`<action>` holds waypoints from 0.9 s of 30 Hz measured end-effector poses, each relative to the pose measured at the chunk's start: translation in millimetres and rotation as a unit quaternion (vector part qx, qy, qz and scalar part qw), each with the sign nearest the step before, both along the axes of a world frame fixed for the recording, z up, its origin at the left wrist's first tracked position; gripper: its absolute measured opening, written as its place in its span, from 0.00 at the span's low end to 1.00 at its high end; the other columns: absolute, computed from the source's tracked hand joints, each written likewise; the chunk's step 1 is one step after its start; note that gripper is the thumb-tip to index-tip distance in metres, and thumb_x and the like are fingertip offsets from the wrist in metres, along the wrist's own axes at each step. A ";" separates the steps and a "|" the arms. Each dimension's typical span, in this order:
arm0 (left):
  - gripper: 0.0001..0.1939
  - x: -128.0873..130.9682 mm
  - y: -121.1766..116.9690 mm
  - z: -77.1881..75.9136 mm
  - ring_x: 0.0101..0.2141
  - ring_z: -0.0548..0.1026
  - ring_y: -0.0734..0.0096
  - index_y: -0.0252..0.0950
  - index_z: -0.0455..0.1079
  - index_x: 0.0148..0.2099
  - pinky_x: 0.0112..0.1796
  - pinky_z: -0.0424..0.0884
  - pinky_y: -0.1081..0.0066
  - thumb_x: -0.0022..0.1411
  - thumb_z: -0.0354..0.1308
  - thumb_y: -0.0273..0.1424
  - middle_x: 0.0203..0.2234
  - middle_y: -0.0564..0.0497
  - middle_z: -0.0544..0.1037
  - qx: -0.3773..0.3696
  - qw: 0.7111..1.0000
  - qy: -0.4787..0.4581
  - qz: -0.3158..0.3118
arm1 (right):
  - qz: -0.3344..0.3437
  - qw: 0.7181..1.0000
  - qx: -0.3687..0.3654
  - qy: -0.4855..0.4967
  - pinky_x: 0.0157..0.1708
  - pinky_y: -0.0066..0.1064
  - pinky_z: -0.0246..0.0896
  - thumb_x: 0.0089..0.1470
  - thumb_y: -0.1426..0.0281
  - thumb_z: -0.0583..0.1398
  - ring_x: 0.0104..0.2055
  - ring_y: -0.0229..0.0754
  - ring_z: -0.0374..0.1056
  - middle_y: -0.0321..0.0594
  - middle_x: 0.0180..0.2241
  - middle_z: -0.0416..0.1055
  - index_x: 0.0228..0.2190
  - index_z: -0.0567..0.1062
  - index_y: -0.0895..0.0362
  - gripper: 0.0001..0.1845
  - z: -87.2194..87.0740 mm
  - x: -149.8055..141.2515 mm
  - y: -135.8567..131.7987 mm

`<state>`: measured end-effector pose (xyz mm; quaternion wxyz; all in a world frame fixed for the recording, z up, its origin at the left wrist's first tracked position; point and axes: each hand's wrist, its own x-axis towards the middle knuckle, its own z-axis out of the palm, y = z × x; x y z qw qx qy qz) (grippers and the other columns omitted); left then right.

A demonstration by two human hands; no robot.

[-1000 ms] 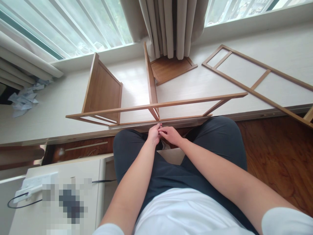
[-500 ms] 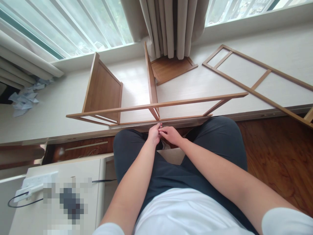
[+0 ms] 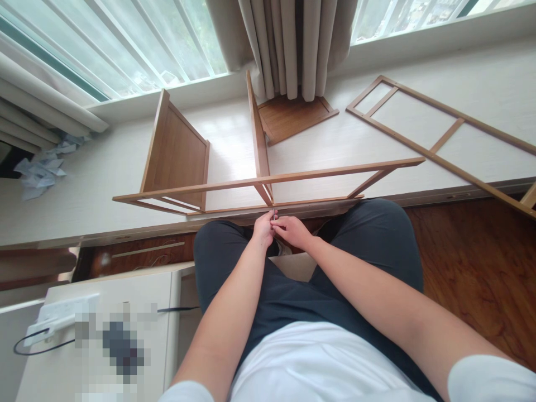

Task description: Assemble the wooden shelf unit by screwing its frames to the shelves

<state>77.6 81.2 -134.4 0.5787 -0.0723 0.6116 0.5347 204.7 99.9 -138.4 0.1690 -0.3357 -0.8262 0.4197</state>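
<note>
My left hand is closed at the bottom edge of the wooden frame, its fingertips around a thin metal rod, perhaps a hex key. From the right, my right hand pinches the near end of that rod. Just beyond my fingers, the rod's far end points at the lower rail of the standing wooden side frame, by its middle crossbar. Two panels rise from this frame: a wooden panel at the left and a middle panel seen nearly edge-on. Whatever the rod's tip meets is too small to make out.
Another wooden frame lies on the white ledge at the right, overhanging its front edge. A loose panel rests below the curtain. Crumpled paper lies far left. A power strip sits on the white cabinet.
</note>
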 end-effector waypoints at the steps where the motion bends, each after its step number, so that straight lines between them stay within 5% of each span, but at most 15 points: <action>1: 0.06 0.2 0.2 0.6 0.18 0.66 0.81 0.29 0.76 0.36 0.20 0.58 0.77 0.61 0.66 0.28 0.22 0.54 0.71 0.000 1.000 -0.002 0.002 | 0.001 1.000 0.003 -0.005 0.45 0.28 0.62 0.65 0.71 0.58 0.44 0.41 0.74 0.42 0.43 0.80 0.42 0.84 0.54 0.13 0.5 -0.1 -0.2; 27: 0.05 -0.5 1.2 -2.1 0.18 0.67 0.81 0.29 0.75 0.34 0.21 0.59 0.78 0.62 0.64 0.27 0.20 0.53 0.72 -0.005 1.000 -0.013 0.014 | -0.012 0.994 0.041 -0.096 0.48 0.30 0.64 0.67 0.67 0.55 0.48 0.43 0.74 0.43 0.49 0.79 0.49 0.82 0.51 0.17 14.0 -0.5 -3.8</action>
